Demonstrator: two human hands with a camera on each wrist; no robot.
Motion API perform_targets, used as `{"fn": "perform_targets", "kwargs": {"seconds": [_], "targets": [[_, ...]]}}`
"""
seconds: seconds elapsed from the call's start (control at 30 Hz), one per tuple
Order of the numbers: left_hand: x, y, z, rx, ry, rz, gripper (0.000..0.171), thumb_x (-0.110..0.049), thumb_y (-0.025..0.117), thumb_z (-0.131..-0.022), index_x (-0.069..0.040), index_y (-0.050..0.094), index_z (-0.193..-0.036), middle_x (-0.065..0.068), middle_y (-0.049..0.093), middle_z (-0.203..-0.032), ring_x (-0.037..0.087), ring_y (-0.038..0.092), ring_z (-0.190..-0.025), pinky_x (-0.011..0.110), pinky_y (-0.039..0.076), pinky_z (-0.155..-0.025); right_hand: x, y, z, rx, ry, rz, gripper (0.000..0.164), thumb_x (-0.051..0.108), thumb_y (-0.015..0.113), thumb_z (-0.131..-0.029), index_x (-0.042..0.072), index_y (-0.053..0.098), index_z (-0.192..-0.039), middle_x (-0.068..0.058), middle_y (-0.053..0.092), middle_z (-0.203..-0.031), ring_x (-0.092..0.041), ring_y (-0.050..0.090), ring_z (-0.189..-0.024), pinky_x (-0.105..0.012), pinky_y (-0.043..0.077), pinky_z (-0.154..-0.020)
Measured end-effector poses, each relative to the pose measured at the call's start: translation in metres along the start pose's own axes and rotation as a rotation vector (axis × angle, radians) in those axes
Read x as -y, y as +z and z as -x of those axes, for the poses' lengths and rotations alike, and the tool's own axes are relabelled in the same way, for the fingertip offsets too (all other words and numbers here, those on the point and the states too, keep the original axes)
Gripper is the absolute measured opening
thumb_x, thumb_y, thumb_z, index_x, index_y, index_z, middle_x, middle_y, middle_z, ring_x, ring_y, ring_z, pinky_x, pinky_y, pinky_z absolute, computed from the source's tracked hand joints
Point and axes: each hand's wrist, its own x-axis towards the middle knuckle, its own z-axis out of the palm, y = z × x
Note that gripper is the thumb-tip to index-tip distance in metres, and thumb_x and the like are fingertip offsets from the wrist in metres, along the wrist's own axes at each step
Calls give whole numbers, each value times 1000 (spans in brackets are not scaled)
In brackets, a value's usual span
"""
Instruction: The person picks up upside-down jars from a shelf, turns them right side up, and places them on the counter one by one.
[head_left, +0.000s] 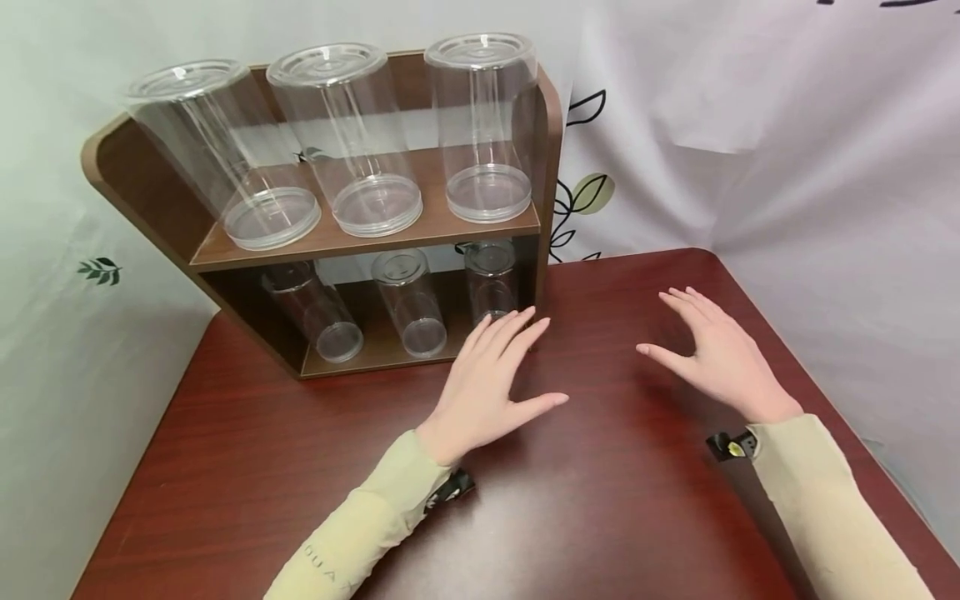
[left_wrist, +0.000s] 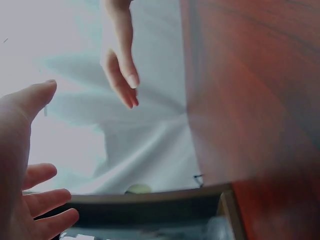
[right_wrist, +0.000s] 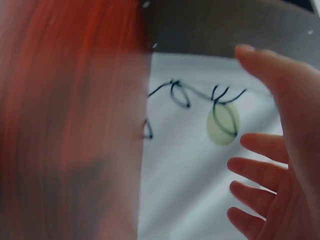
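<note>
My left hand (head_left: 480, 396) hovers over the table in front of the shelf's lower right part, fingers extended and thumb spread, holding nothing. Over the table's right side is my right hand (head_left: 720, 354), its fingers also extended and its palm turned inward. A brown two-tier wooden shelf (head_left: 367, 242) stands at the back left. On its upper tier are three tall clear plastic jars: a left one (head_left: 225, 150), a middle one (head_left: 352, 142) and a right one (head_left: 483, 117). Smaller clear jars (head_left: 408, 304) stand on the lower tier; my left fingertips partly cover the rightmost one.
The dark red wooden table (head_left: 600, 483) extends around the shelf and under both hands. White cloth (head_left: 825, 208) with printed leaves hangs behind and along the sides. Black straps (head_left: 731, 447) are on both wrists.
</note>
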Motion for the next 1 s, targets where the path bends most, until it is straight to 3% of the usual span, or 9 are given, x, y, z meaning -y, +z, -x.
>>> {"fn": "perform_targets", "kwargs": {"seconds": [0.23, 0.43, 0.67, 0.83, 1.0], "targets": [[9, -37, 8, -81, 3, 38, 87, -59, 76, -84, -13, 48, -152, 3, 43, -157, 22, 37, -145, 46, 18, -122, 31, 1, -3, -92, -17, -99, 80, 51, 75, -89, 16, 46, -154, -6, 46, -155, -29, 38, -144, -52, 33, -114], [12, -56, 16, -121, 2, 60, 85, -55, 77, -85, -13, 47, -152, 3, 44, -156, 26, 43, -141, 48, 20, -121, 61, -1, -14, -224, -123, -171, 73, 39, 83, -86, 16, 54, -149, 0, 52, -149, -22, 47, -137, -43, 41, -110], [11, -72, 26, -119, -24, 70, 85, -55, 77, -86, -13, 46, -153, 4, 47, -153, 23, 42, -141, 49, 22, -120, 90, -11, -36, -363, -260, -239, 69, 25, 87, -82, 16, 60, -145, 0, 60, -141, -20, 55, -130, -33, 42, -109], [13, -80, 28, -119, -33, 62, 84, -54, 76, -86, -13, 46, -153, 6, 49, -151, 23, 43, -140, 48, 21, -121, 107, -22, -54, -405, -259, -300, 64, 24, 87, -82, 16, 63, -141, 3, 63, -137, -18, 58, -127, -31, 43, -107], [18, -90, 28, -136, -45, 54, 83, -51, 78, -86, -13, 47, -152, 5, 50, -150, 21, 45, -138, 48, 22, -121, 126, -31, -75, -420, -204, -416, 61, 20, 86, -83, 18, 64, -140, 7, 64, -134, -13, 59, -123, -26, 45, -103]]}}
